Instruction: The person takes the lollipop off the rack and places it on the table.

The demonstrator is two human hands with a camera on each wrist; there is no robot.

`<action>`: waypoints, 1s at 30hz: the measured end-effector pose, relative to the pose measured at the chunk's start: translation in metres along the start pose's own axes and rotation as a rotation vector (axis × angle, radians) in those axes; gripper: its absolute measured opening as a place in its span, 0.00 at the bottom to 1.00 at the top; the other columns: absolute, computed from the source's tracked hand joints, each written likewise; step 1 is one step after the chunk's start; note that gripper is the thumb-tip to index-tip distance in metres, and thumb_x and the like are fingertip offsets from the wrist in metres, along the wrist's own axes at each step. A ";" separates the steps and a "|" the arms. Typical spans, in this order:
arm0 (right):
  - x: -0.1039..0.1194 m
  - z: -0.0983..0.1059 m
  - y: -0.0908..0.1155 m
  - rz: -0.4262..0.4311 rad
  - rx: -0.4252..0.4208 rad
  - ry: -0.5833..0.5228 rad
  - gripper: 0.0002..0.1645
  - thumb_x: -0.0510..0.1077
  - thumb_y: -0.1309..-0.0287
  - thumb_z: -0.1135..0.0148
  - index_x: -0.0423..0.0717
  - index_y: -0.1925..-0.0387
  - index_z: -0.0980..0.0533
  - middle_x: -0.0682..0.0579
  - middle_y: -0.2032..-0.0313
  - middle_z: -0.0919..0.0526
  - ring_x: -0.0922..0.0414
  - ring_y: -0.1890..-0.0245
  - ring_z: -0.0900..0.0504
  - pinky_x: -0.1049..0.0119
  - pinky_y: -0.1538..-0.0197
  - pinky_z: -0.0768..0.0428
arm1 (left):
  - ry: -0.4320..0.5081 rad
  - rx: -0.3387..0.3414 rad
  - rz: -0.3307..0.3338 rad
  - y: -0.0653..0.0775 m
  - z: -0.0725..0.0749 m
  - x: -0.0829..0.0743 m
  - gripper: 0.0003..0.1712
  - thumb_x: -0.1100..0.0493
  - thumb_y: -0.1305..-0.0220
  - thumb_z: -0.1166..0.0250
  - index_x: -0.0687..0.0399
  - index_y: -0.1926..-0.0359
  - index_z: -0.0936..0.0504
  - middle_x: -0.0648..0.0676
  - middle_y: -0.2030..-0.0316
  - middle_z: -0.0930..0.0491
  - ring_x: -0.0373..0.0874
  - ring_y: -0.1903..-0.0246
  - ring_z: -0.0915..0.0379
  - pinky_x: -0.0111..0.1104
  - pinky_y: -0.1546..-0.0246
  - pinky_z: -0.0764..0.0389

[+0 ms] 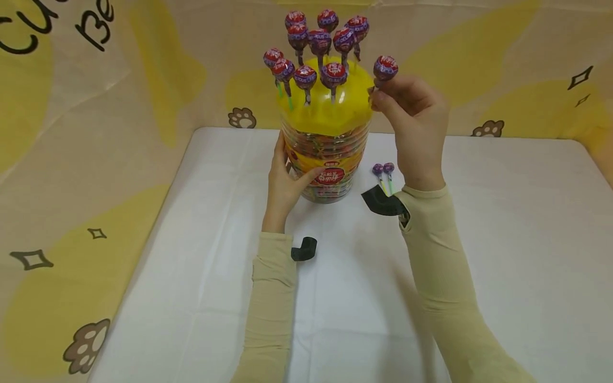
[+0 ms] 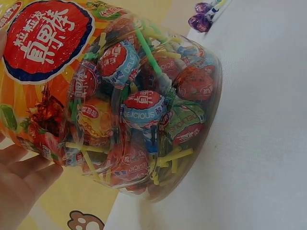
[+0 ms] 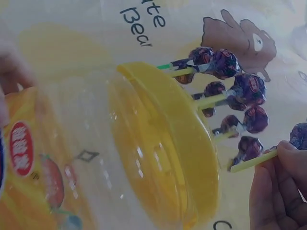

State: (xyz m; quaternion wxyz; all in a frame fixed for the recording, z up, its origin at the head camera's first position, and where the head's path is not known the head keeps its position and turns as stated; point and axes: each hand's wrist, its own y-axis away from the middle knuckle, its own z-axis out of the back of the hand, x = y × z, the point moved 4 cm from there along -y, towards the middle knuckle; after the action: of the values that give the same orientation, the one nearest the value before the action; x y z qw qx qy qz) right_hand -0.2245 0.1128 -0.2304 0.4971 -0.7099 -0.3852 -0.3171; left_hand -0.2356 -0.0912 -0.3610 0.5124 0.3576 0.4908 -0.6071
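Our left hand point(image 1: 282, 186) grips the jar point(image 1: 329, 154), thumb point(image 1: 309, 178) across its front. Our right hand point(image 1: 417, 122) pinches a lollipop point(image 1: 385, 68) by its stick point(image 3: 253, 161) just beside the lid point(image 1: 316, 119); to that hand's left, other lollipops point(image 1: 333, 75) stand in the lid, and below it two loose lollipops point(image 1: 378, 169) lie on the table point(image 1: 507, 239).

I counted ten standing lollipops point(image 1: 319, 40), one held lollipop point(image 1: 385, 68), two loose lollipops point(image 1: 389, 167), one jar point(image 1: 341, 154), one yellow lid point(image 1: 318, 118), one left hand point(image 1: 283, 185) and one right hand point(image 1: 420, 125); the sweets point(image 2: 144, 108) inside were packed too thickly for me to number.
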 end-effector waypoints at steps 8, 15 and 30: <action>-0.007 0.032 0.018 -0.016 -0.061 -0.032 0.05 0.27 0.49 0.35 0.31 0.68 0.18 0.41 0.66 0.18 0.50 0.67 0.19 0.66 0.57 0.19 | -0.011 0.006 -0.020 0.001 -0.005 -0.001 0.58 0.53 0.46 0.28 0.50 0.25 0.58 0.53 0.28 0.51 0.46 0.31 0.52 0.44 0.33 0.42; -0.013 0.053 0.024 -0.024 -0.094 -0.030 0.04 0.26 0.51 0.35 0.27 0.69 0.19 0.41 0.68 0.17 0.51 0.70 0.18 0.66 0.62 0.17 | -0.014 0.002 -0.027 0.000 -0.006 0.001 0.58 0.52 0.46 0.28 0.50 0.26 0.58 0.54 0.29 0.51 0.47 0.31 0.51 0.45 0.34 0.42; -0.038 0.079 0.033 -0.218 -0.044 0.109 0.03 0.27 0.52 0.33 0.31 0.71 0.18 0.47 0.74 0.16 0.55 0.74 0.17 0.68 0.65 0.17 | -0.015 -0.005 -0.025 -0.002 -0.001 0.002 0.57 0.52 0.46 0.29 0.49 0.26 0.58 0.53 0.29 0.50 0.47 0.31 0.51 0.43 0.33 0.43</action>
State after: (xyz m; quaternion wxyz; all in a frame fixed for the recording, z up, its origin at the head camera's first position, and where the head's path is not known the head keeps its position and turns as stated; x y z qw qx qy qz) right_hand -0.2103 0.1727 -0.3014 0.4643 -0.6563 -0.4253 -0.4158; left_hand -0.2379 -0.0906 -0.3626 0.5094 0.3454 0.4929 -0.6150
